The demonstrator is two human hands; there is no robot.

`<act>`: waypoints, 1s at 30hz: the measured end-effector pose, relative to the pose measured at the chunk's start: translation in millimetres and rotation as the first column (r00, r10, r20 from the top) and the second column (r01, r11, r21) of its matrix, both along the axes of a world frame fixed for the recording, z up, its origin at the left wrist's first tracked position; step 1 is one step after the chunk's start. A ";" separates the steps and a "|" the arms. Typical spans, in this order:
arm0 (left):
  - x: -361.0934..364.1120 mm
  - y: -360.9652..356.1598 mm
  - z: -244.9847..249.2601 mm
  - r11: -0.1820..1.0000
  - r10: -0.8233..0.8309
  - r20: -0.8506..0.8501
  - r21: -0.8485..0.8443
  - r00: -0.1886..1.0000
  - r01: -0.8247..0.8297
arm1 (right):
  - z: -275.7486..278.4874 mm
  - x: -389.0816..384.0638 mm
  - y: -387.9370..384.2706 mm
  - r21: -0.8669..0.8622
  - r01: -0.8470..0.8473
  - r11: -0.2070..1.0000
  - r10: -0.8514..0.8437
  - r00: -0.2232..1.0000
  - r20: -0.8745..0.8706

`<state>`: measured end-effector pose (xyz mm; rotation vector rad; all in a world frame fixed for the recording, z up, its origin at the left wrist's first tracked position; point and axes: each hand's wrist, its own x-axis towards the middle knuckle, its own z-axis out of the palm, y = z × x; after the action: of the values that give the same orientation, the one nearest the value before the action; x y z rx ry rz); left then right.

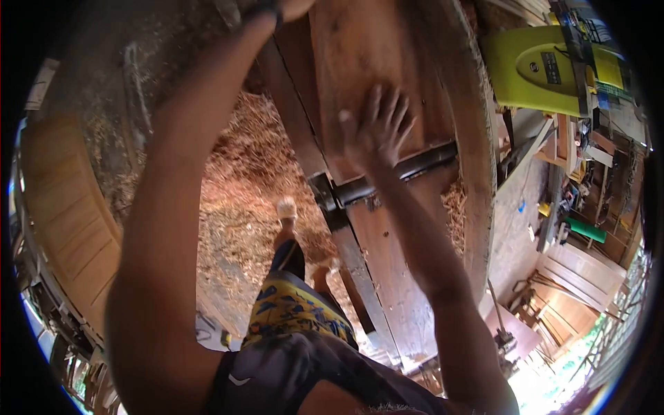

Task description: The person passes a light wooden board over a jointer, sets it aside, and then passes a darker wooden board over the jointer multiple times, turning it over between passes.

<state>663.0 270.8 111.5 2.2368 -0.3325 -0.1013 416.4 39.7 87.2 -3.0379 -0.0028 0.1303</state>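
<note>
My right hand [379, 131] lies with fingers spread on a brown wooden board [366, 48], just past a dark metal bar [432, 160] that crosses the wooden bed [398, 256]. The right forearm reaches over the bar. My left hand [297, 7] is at the top edge of the view, near the board's far left side. Its fingers are cut off by the frame, so whether it holds anything is hidden. A dark wristband [261, 10] is on the left wrist.
Wood shavings [242, 159] cover the floor by my feet. A panelled wooden door [66, 214] stands at left. A thick wooden beam [477, 138] runs along the right of the bed. Beyond it are a yellow-green plastic case [529, 72] and several leaning boards.
</note>
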 end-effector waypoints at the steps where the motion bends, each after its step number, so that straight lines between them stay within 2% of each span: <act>1: 5.3 31.4 -76.9 0.999 0.050 0.320 -0.009 0.946 -0.050 | 3.7 -10.7 24.4 -0.011 0.013 1.000 -0.013 1.000 -0.018; 2: -61.1 33.9 -45.8 0.969 0.237 0.375 -0.022 0.896 -0.247 | 9.0 -21.4 46.3 0.023 -0.031 0.999 0.032 0.999 -0.025; 3: -104.5 48.3 -21.6 0.942 0.300 0.195 0.093 0.934 -0.322 | 12.6 -31.1 65.6 0.056 -0.073 0.996 0.075 0.997 -0.035; 4: -133.5 68.3 -35.4 0.939 0.343 0.158 -0.057 0.926 -0.338 | 9.1 -41.5 82.2 0.074 -0.068 0.995 0.069 0.997 -0.020; 5: -169.4 76.1 -28.7 0.900 0.411 0.016 -0.162 0.911 -0.404 | 2.1 -53.2 97.4 0.196 -0.174 0.965 0.172 0.985 0.030; 6: -192.1 103.4 -57.7 0.937 0.347 0.028 -0.054 0.937 -0.345 | 0.1 -60.6 111.5 0.307 -0.281 0.909 0.266 0.960 0.092; 7: -211.9 128.9 -80.1 0.957 0.283 0.029 0.054 0.959 -0.284 | 5.2 -63.5 124.0 0.319 -0.278 0.906 0.260 0.960 0.099; 8: -224.5 131.0 -62.4 0.957 0.280 0.042 0.064 0.959 -0.283 | 10.9 -62.5 135.4 0.439 -0.368 0.820 0.395 0.918 0.032; 9: -238.2 128.7 -38.7 0.923 0.340 -0.269 -0.088 0.901 -0.375 | 17.0 -61.9 146.4 0.555 -0.432 0.710 0.528 0.849 -0.014; 10: -243.8 129.3 -21.8 0.847 0.313 -0.560 -0.201 0.767 -0.492 | 15.7 -64.0 156.8 0.560 -0.433 0.707 0.521 0.853 0.002; 11: -238.3 143.1 -20.3 0.854 0.312 -0.547 -0.196 0.777 -0.482 | 8.3 -66.5 166.0 0.654 -0.436 0.619 0.511 0.855 0.086; 12: -228.0 165.4 -26.4 0.926 0.327 -0.580 0.041 0.746 -0.374 | 6.6 -66.5 173.7 0.733 -0.439 0.520 0.484 0.858 0.171; 13: -219.9 181.2 -30.7 0.934 0.351 -0.605 0.274 0.715 -0.228 | 17.9 -71.1 179.5 0.736 -0.434 0.520 0.463 0.867 0.184; 14: -216.9 186.9 -30.6 0.937 0.340 -0.597 0.282 0.727 -0.207 | 34.9 -83.4 183.4 0.841 -0.168 0.514 0.394 0.917 -0.058; 15: -217.7 189.4 -31.1 0.942 0.325 -0.557 0.264 0.764 -0.208 | 46.4 -99.7 186.1 0.868 0.119 0.483 0.335 0.891 -0.308; 16: -221.0 188.5 -32.5 0.948 0.306 -0.521 0.244 0.797 -0.205 | 49.4 -118.3 189.4 0.812 0.021 0.584 0.320 0.913 -0.254; 17: -226.3 185.6 -33.3 0.952 0.288 -0.525 0.249 0.801 -0.179 | 57.5 -129.0 187.4 0.804 0.210 0.556 0.377 0.799 -0.469; 18: -233.7 181.5 -33.5 0.943 0.322 -0.536 0.255 0.781 -0.214 | 63.2 -139.6 185.6 0.751 0.390 0.533 0.441 0.629 -0.640; 19: -243.0 176.8 -33.6 0.932 0.358 -0.545 0.262 0.758 -0.251 | 54.3 -155.3 190.6 0.751 0.406 0.521 0.431 0.634 -0.642; 20: -254.9 170.9 -35.0 0.936 0.344 -0.547 0.266 0.763 -0.232 | 31.3 -173.0 199.6 0.646 0.738 0.196 0.342 0.566 -0.750; 21: -270.8 163.1 -37.6 0.945 0.326 -0.554 0.185 0.766 -0.269 | 18.3 -183.5 204.2 0.408 0.894 -0.186 0.307 0.447 -0.840; 22: -288.4 153.6 -37.6 0.947 0.308 -0.565 0.105 0.765 -0.304 | 18.9 -184.7 201.1 0.399 0.894 -0.204 0.300 0.444 -0.844; 24: -321.3 113.7 4.4 0.950 0.296 -0.580 0.098 0.759 -0.296 | 19.3 -186.5 189.7 0.247 0.718 -0.650 0.259 0.515 -0.817; 25: -338.7 93.4 21.8 0.948 0.296 -0.587 0.085 0.754 -0.306 | 27.4 -192.2 182.4 0.229 0.709 -0.667 0.253 0.504 -0.826; 26: -353.7 80.4 24.7 0.935 0.309 -0.629 0.066 0.713 -0.347 | 42.5 -196.1 171.4 0.164 0.651 -0.741 0.214 0.460 -0.861; 27: -368.1 71.3 19.9 0.915 0.270 -0.665 -0.049 0.696 -0.402 | 53.3 -200.2 158.2 0.112 0.581 -0.806 0.178 0.419 -0.890; 28: -382.6 61.3 15.4 0.873 0.228 -0.696 -0.164 0.681 -0.459 | 60.3 -209.5 142.3 0.114 0.567 -0.815 0.167 0.419 -0.892; 30: -402.8 27.6 51.9 0.863 0.082 -0.763 -0.268 0.641 -0.429 | 72.0 -233.8 103.4 0.142 0.541 -0.829 0.168 0.483 -0.859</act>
<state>260.2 298.4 163.3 1.5976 0.3977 -0.6897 182.6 143.1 159.3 -0.3153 0.9132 0.4107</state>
